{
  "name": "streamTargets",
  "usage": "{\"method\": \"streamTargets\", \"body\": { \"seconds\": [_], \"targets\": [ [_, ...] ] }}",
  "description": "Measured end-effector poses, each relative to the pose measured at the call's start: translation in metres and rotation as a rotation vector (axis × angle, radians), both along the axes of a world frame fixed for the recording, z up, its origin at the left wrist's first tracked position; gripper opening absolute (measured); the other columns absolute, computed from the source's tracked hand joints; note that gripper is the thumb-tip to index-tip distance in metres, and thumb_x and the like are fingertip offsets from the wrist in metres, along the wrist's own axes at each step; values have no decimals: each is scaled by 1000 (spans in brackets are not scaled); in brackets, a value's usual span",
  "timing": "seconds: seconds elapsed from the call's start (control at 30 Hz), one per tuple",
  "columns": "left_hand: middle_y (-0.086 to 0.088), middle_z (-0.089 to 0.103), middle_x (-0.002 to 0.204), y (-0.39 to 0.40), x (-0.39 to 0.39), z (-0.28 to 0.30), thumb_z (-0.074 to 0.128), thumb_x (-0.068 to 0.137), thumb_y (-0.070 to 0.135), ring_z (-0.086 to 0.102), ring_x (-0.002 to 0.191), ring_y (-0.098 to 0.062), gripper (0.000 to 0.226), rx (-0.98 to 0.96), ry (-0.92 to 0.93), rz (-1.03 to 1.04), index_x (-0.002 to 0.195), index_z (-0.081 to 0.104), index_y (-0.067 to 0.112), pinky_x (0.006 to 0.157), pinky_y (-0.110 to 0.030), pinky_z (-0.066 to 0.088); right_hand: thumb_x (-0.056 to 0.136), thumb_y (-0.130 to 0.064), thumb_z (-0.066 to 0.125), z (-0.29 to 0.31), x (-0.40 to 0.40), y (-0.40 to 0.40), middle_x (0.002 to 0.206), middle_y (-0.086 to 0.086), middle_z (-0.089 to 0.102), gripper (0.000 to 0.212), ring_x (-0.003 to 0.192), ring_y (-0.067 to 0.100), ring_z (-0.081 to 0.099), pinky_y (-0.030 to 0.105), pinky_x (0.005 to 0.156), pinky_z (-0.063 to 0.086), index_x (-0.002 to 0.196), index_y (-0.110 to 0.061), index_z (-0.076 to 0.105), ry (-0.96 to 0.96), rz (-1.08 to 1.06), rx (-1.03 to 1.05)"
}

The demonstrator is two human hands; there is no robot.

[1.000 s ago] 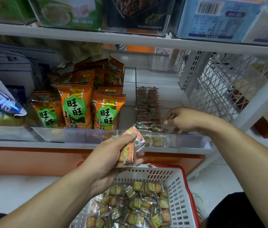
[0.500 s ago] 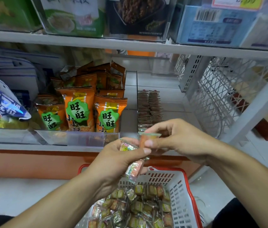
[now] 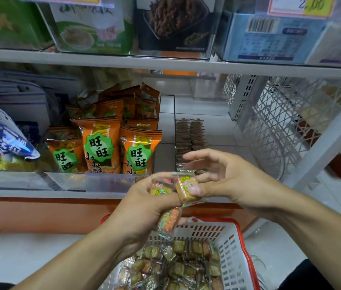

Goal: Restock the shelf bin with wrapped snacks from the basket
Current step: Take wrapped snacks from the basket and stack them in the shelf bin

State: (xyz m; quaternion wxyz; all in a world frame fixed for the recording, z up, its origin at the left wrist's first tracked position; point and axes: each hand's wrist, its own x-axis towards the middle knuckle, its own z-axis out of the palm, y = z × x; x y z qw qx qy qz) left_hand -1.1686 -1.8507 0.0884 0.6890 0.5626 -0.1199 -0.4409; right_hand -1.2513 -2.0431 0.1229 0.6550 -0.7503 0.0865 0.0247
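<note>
My left hand [image 3: 144, 208] is closed around a small bunch of wrapped snacks [image 3: 168, 219] just above the basket. My right hand [image 3: 219, 176] meets it and pinches one wrapped snack [image 3: 186, 188] between thumb and forefinger, its other fingers spread. Both hands hover in front of the clear shelf bin [image 3: 217, 114], where two rows of the same snacks [image 3: 189, 137] stand packed along its left side. The white basket with a red rim [image 3: 231, 245] sits below, holding several loose wrapped snacks [image 3: 178, 266].
Orange snack bags [image 3: 100, 145] fill the bin to the left, and a blue-white bag [image 3: 0, 139] lies further left. A white wire mesh divider [image 3: 280, 126] and shelf post [image 3: 330, 132] bound the right. The upper shelf [image 3: 165, 63] carries boxed goods.
My right hand came back from the bin toward my left hand and took one snack from the bunch. My left hand dropped slightly toward the basket.
</note>
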Motion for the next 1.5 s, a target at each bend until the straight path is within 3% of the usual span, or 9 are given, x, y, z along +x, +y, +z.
{"method": "streamTargets", "body": {
  "seconds": [0.3,0.47,0.57,0.67,0.87,1.0,1.17,1.4,1.5],
  "targets": [
    [-22,75,104,-3,4,-12,88,72,3,73,66,-28,34,106,-3,195,99,78,21,57,-33,61,72,-15,84,11,1,-10,100,25,72,29,81,28,68,43,81,54,97,-10,69,85,-91,-78],
    [-18,70,116,-6,2,-14,94,56,13,75,67,-35,77,101,22,173,122,66,41,64,-40,63,83,9,72,8,19,-51,98,10,72,26,89,23,66,53,103,51,103,-8,71,82,-379,-138],
    [-15,79,99,-10,3,-16,95,60,11,75,66,-36,88,109,18,151,132,57,45,65,-41,63,82,9,70,-2,25,-63,90,-9,77,33,77,6,66,29,78,59,98,-20,76,125,-245,-429],
    [-11,80,94,-13,2,-17,94,64,8,74,66,-35,88,108,25,124,133,55,45,63,-40,63,76,-16,78,-13,34,-69,89,-11,69,27,77,11,63,18,58,44,100,-27,70,128,-215,-812],
    [-15,75,108,-18,-1,-18,91,68,3,74,67,-29,82,102,25,114,133,57,40,62,-40,62,77,-37,84,-21,46,-73,88,-23,70,12,86,5,67,13,67,48,86,-35,75,130,-158,-902],
    [-13,76,107,-19,0,-20,92,67,3,76,72,-32,80,114,18,106,130,59,39,63,-41,63,88,-32,77,-23,45,-71,96,-12,77,22,84,7,70,22,77,53,108,-39,75,308,30,-859],
    [-11,75,109,-19,0,-21,92,67,4,77,76,-32,80,123,17,95,130,60,40,63,-41,63,103,-31,56,-23,44,-71,137,-7,64,33,123,11,60,34,112,42,136,-29,63,393,134,-746],
    [-9,79,95,-19,-1,-20,92,67,3,76,70,-29,79,118,15,95,129,60,40,61,-40,63,78,-34,85,-40,50,-73,82,1,74,29,66,8,65,18,57,53,96,-14,73,337,-157,-575],
    [-1,79,83,-18,0,-21,91,68,2,76,68,-27,77,110,12,77,127,60,41,61,-39,62,83,-40,80,-35,53,-74,98,-3,76,28,76,8,67,24,69,52,105,-25,76,436,-70,-556]
  ]
}}
